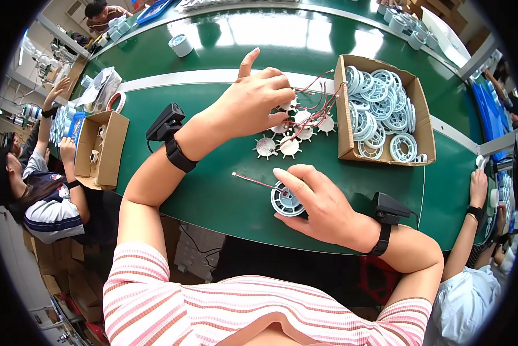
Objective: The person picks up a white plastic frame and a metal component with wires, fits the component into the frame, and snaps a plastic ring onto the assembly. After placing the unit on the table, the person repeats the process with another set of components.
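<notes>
My left hand (258, 99) reaches over a small pile of white pronged discs (289, 146) with thin red and dark wires (323, 104). Its thumb and fingers are spread around a disc at the pile's left side, and one finger points up. Whether they touch that disc, I cannot tell. Closer to me, my right hand (322, 205) grips a light blue spoked wheel-shaped housing (285, 200) by its edge, thumb and fingers around it. A thin red and white lead (252, 180) sticks out of the housing to the left. The palm hides the housing's right side.
Right of the pile stands a cardboard box (342, 130) full of light blue rings (380, 98). A smaller open carton (116, 151) sits at the left by a tape roll (116, 102). Another blue housing (180, 45) stands farther back. Other people work at both sides.
</notes>
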